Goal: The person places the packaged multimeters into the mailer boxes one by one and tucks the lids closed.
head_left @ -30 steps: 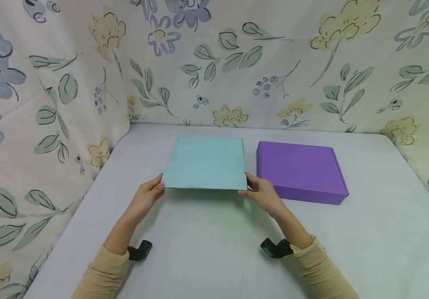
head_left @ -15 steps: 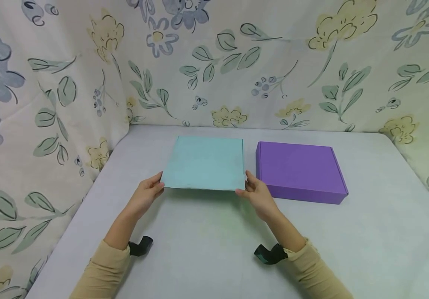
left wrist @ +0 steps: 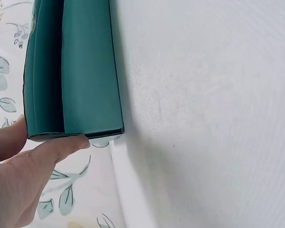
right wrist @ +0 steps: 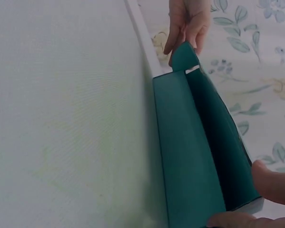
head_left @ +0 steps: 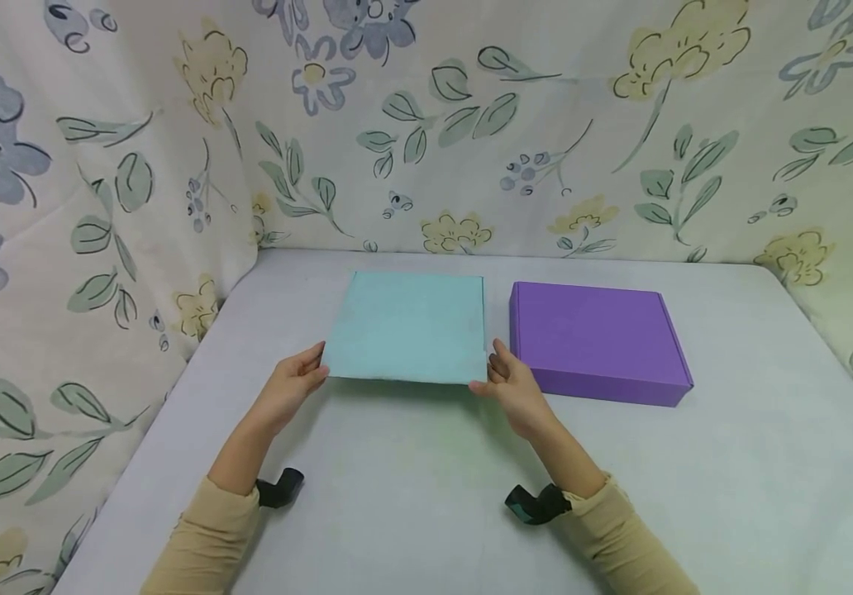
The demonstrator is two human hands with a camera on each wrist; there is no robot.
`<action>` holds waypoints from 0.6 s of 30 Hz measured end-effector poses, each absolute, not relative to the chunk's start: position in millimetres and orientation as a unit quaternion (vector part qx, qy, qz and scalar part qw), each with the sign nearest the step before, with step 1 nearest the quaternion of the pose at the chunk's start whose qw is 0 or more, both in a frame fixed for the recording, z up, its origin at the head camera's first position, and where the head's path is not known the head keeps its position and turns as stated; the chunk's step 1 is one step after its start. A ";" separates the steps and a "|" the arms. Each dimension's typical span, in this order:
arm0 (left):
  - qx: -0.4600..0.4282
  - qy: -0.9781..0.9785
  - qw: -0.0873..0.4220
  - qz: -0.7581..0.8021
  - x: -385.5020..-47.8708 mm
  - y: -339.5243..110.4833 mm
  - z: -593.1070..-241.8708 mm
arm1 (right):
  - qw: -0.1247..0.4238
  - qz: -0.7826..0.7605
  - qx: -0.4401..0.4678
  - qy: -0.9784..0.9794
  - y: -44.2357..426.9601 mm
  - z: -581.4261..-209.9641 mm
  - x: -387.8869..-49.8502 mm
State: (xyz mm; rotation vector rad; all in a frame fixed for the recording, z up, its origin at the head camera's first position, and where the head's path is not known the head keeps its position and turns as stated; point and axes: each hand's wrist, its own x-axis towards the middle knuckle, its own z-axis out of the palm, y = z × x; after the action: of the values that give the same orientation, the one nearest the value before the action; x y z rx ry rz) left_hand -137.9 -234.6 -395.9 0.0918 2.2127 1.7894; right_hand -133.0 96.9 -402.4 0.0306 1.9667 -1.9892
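A light teal cardboard box (head_left: 407,326) lies on the table in the head view, its lid covering the top. Both wrist views show a dark gap under the front of the lid, behind the box's teal front wall (left wrist: 90,66). My left hand (head_left: 288,392) holds the front left corner, with fingers along the side and the thumb at the lid's edge. At the front right corner my right hand (head_left: 516,397) grips the lid's edge with the thumb, fingers partly bent against the side. A small teal flap (right wrist: 185,57) sticks out near the left hand in the right wrist view.
A closed purple box (head_left: 598,330) lies just right of the teal one, close behind the right hand. White cloth covers the table (head_left: 412,496). A floral curtain (head_left: 426,124) hangs along the back and left side. Black straps with camera mounts sit on both wrists.
The front edge of the teal lid has come slightly lower in the head view. My right hand and forearm have shifted a little left; the left hand has barely moved.
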 end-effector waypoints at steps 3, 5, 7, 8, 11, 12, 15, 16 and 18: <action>0.029 0.781 0.142 0.608 -138.6 -236.6 -395.5 | 0.174 -0.705 0.006 0.687 99.0 -405.9 -133.9; 0.027 0.789 0.139 0.598 -139.0 -237.3 -395.6 | 0.175 -0.707 0.004 0.685 99.6 -407.1 -133.5; 0.024 0.796 0.136 0.590 -139.3 -237.6 -396.2 | 0.172 -0.709 -0.002 0.684 99.7 -407.8 -132.4; 0.022 0.799 0.134 0.586 -139.5 -237.5 -396.5 | 0.170 -0.710 -0.005 0.683 99.6 -407.7 -131.6; 0.012 0.806 0.127 0.578 -140.4 -236.5 -397.4 | 0.160 -0.712 -0.014 0.684 99.2 -407.4 -130.0; 0.007 0.807 0.125 0.577 -140.7 -235.8 -397.5 | 0.158 -0.711 -0.016 0.685 99.1 -407.8 -129.8; -0.011 0.810 0.119 0.573 -141.6 -233.8 -397.5 | 0.156 -0.707 -0.010 0.690 98.7 -410.2 -130.4; -0.017 0.814 0.117 0.569 -141.9 -233.0 -397.3 | 0.158 -0.706 -0.007 0.690 98.5 -411.7 -131.0; -0.027 0.819 0.114 0.562 -142.5 -231.4 -396.5 | 0.158 -0.703 -0.005 0.694 98.5 -414.4 -131.9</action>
State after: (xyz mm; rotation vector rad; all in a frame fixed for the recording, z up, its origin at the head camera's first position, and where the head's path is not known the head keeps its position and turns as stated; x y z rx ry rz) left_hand -142.5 -231.4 -396.5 -0.0782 2.4012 1.6480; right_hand -131.9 98.5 -414.4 -0.0156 1.9851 -2.0103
